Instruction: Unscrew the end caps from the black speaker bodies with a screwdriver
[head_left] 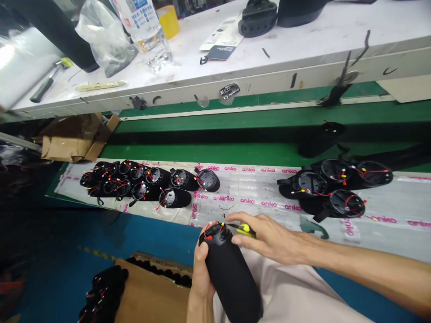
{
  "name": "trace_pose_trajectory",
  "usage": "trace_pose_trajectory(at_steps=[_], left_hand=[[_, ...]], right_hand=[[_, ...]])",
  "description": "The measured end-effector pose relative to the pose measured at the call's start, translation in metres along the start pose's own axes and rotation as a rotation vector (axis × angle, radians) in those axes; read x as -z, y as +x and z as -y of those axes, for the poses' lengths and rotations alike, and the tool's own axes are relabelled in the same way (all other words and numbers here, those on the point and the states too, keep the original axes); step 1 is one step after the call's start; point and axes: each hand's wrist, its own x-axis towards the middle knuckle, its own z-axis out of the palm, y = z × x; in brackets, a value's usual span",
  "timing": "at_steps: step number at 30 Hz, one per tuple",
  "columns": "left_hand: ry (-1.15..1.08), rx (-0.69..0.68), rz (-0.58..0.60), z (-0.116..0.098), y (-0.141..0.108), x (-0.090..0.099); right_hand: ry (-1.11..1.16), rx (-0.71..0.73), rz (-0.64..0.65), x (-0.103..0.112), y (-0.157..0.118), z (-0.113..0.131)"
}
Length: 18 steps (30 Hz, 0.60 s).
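Observation:
My left hand [201, 271] is wrapped round a black fabric-covered cylinder [234, 280], which looks like a portable speaker body, tilted over my lap. Its open end faces up, with thin red wires and small connectors sticking out. At that end, my right hand [274, 237] is closed on a small tool with a yellow-and-black handle [245, 229]; the tool's dark tip points at the wires, and its exact kind does not show. Several similar black cylinders [180, 197] stand and lean on the bench to the left. More cylinders [345, 204] are grouped at the right, also with red wires.
The bench edge is covered with taped sheeting printed in pink [247, 202]. A raised white shelf [188, 58] holds a water bottle [153, 40], a hammer [50, 78] and yellow tape [168, 21]. Below left stands a cardboard box [151, 291] beside further black cylinders [106, 287].

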Motion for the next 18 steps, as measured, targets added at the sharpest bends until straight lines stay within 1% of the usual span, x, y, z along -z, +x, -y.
trace_pose_trajectory(at_steps=[3, 5, 8, 10, 12, 14, 16, 18], left_hand=[[0.085, -0.008, 0.047, -0.005, -0.001, 0.01], [0.142, 0.01, 0.059, -0.012, -0.002, 0.012], [0.207, 0.01, 0.017, -0.021, -0.004, 0.006], [0.221, -0.012, -0.039, -0.024, -0.006, -0.002], [0.213, -0.03, -0.095, -0.024, -0.008, -0.01], [0.204, -0.044, -0.126, -0.023, -0.009, -0.014], [0.2, -0.05, -0.141, -0.021, -0.01, -0.016], [0.191, -0.041, -0.138, -0.02, -0.011, -0.017]], right_hand=[[0.009, -0.015, 0.081, -0.003, 0.001, 0.005], [0.031, -0.037, 0.08, -0.006, 0.005, 0.008], [0.04, -0.065, 0.055, -0.007, 0.012, 0.012], [0.002, -0.042, 0.036, -0.004, 0.014, 0.016], [-0.095, -0.006, 0.009, 0.002, 0.011, 0.02], [-0.265, 0.025, 0.005, 0.007, 0.006, 0.023], [-0.444, 0.071, 0.047, 0.008, -0.001, 0.025], [-0.585, 0.133, 0.084, 0.006, -0.006, 0.026]])
